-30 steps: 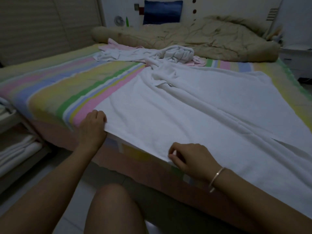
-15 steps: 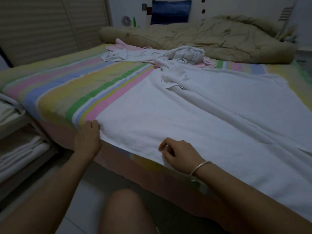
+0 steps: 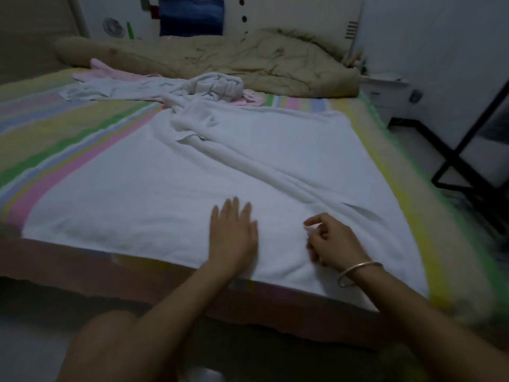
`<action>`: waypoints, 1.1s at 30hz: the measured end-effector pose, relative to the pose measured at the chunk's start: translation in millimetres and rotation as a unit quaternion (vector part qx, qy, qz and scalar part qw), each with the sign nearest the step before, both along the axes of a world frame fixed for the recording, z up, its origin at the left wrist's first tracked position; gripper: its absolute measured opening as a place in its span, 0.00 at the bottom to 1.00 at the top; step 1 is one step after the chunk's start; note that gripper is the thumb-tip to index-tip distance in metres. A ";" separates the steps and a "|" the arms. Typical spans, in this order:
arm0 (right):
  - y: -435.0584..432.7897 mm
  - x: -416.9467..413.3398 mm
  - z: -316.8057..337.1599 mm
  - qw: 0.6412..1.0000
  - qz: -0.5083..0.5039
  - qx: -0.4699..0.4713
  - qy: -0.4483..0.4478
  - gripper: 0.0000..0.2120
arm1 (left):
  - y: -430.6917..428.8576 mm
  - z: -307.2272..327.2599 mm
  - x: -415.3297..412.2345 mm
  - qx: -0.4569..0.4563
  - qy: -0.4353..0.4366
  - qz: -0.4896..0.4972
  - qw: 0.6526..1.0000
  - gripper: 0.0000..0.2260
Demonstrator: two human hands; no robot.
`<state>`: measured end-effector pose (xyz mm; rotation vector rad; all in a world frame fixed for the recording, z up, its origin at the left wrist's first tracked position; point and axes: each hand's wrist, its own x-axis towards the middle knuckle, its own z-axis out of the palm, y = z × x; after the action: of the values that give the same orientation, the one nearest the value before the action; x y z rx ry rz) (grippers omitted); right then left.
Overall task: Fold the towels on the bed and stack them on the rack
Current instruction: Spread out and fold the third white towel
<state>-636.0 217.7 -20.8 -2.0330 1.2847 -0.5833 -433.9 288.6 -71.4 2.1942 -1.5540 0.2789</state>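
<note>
A white towel (image 3: 192, 188) lies spread across the striped bed (image 3: 68, 139), its near hem along the mattress edge and a long ridge of creases running down its middle. The left hand (image 3: 232, 238) presses flat on the cloth, grip wide and fingers straight. The right hand (image 3: 333, 244), wearing a bracelet (image 3: 358, 268), rests just beside it with fingers curled; motion blur hides whether it pinches any cloth.

The step appears to be smoothing before the first fold. Next, the ridge likely needs flattening, then a hem lifted and carried across. A heap (image 3: 217, 86) of unfolded towels waits near the quilt (image 3: 248, 59); the rack is out of view.

A second ago both hands gripped the near hem, the left at the corner. The left hand has since slid right onto the cloth, and the view has swung right.
</note>
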 end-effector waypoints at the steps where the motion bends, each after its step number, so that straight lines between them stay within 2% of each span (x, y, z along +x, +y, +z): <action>1: -10.5 -21.7 0.5 0.999 -0.042 -0.011 0.006 0.09 | -9.3 4.1 -27.3 0.021 0.000 -0.041 0.999 0.28; 4: -36.0 -95.8 7.3 0.983 -0.167 -0.064 0.041 0.08 | -35.6 16.6 -103.1 0.157 -0.003 -0.209 0.965 0.35; 6: -47.2 -129.3 10.3 0.973 -0.216 -0.068 0.037 0.06 | -46.6 28.3 -129.1 0.124 0.035 -0.304 0.944 0.30; 7: -52.7 -138.4 9.7 0.974 -0.220 -0.058 0.028 0.05 | -51.0 33.9 -134.1 0.076 0.087 -0.310 0.944 0.24; 9: -65.4 -152.0 5.4 0.982 -0.186 -0.018 0.012 0.05 | -71.1 41.9 -138.9 -0.019 0.160 -0.268 0.950 0.15; 11: -74.0 -150.7 2.2 0.989 -0.146 0.015 0.000 0.06 | -93.2 50.8 -133.0 -0.072 0.129 -0.220 0.964 0.09; 12: -78.0 -145.7 1.5 0.990 -0.137 0.023 -0.009 0.06 | -103.7 56.2 -125.5 -0.069 0.099 -0.205 0.971 0.08; 14: -85.3 -136.9 2.8 0.992 -0.126 0.034 -0.003 0.06 | -124.4 67.1 -112.6 0.015 0.046 -0.186 0.981 0.11; 16: -89.6 -130.1 5.8 0.990 -0.116 0.026 0.069 0.08 | -141.7 75.8 -106.5 0.135 -0.007 -0.168 0.976 0.12; 17: -88.9 -126.2 5.9 0.987 -0.112 0.003 0.114 0.10 | -146.9 77.1 -103.7 0.167 -0.031 -0.158 0.973 0.12; 20: -82.2 -121.5 4.8 0.966 -0.121 -0.086 0.212 0.11 | -159.5 76.2 -106.0 0.140 -0.097 -0.129 0.977 0.10; 23: -80.6 -128.4 6.7 0.961 -0.140 -0.124 0.203 0.12 | -172.5 74.7 -115.1 0.084 -0.085 -0.123 0.985 0.09; 26: -89.1 -147.0 11.2 0.959 -0.158 -0.132 0.194 0.12 | -188.8 77.8 -131.1 0.064 -0.054 -0.146 0.986 0.09; 30: -94.3 -177.5 2.4 0.963 -0.151 -0.099 0.200 0.11 | -196.1 78.0 -156.3 0.074 -0.106 -0.181 0.975 0.10; 33: -91.8 -184.9 -2.9 0.981 -0.142 -0.044 0.127 0.11 | -192.9 70.7 -159.1 0.090 -0.110 -0.176 0.974 0.10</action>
<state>-820.9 125.9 -23.6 -2.0608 1.7488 -0.5261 -593.0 95.8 -0.6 2.0197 -2.1296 0.2845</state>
